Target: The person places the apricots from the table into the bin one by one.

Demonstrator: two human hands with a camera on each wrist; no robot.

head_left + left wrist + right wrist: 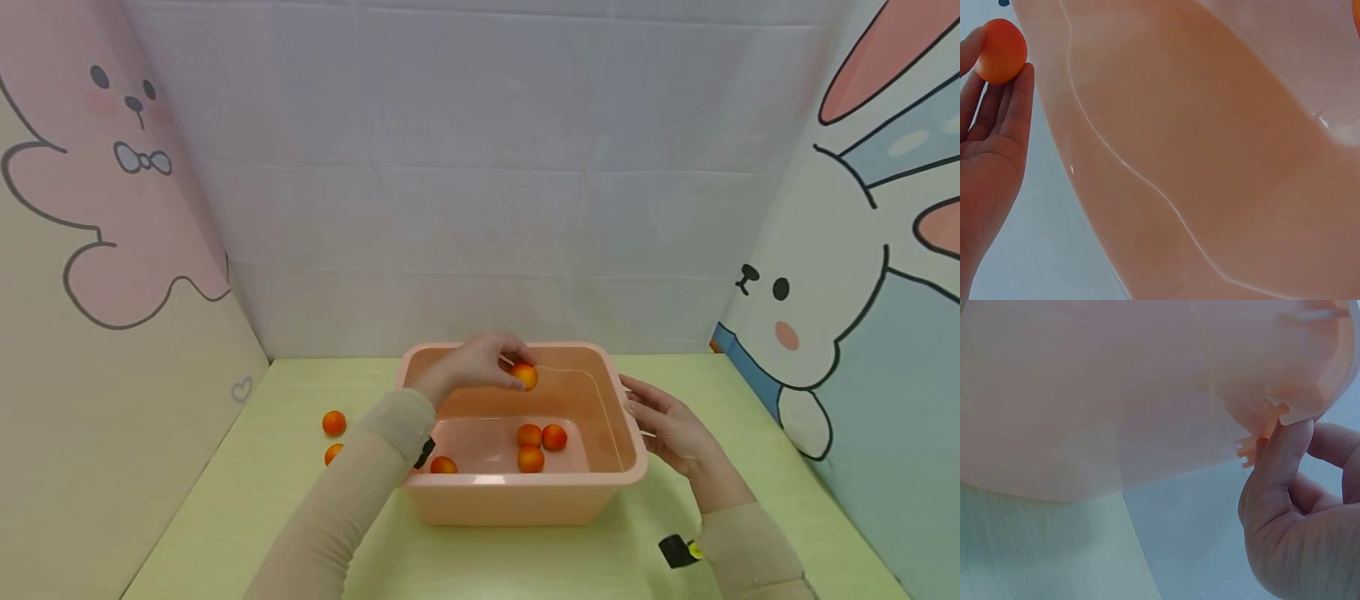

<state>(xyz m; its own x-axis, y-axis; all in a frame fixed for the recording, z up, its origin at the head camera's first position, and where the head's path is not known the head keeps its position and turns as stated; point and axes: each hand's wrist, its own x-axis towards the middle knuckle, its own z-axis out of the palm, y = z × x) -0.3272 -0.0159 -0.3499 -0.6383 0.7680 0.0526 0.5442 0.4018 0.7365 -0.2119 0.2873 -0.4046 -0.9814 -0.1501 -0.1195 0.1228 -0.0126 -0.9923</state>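
Note:
My left hand pinches a small smooth orange ball between thumb and fingertips, above the inside of a pink plastic basin. In the left wrist view the held ball shows close up, before the basin's inner wall. Several like balls lie on the basin floor, most towards its right half. At the basin's right side, my right hand grips the rim. The right wrist view has its thumb and fingers at the rim's underside, near small moulded tabs.
Two more orange balls sit on the pale green table left of the basin, one partly behind the left sleeve. A white panel stands behind, and side panels bear cartoon animals. A small black device is by the right sleeve.

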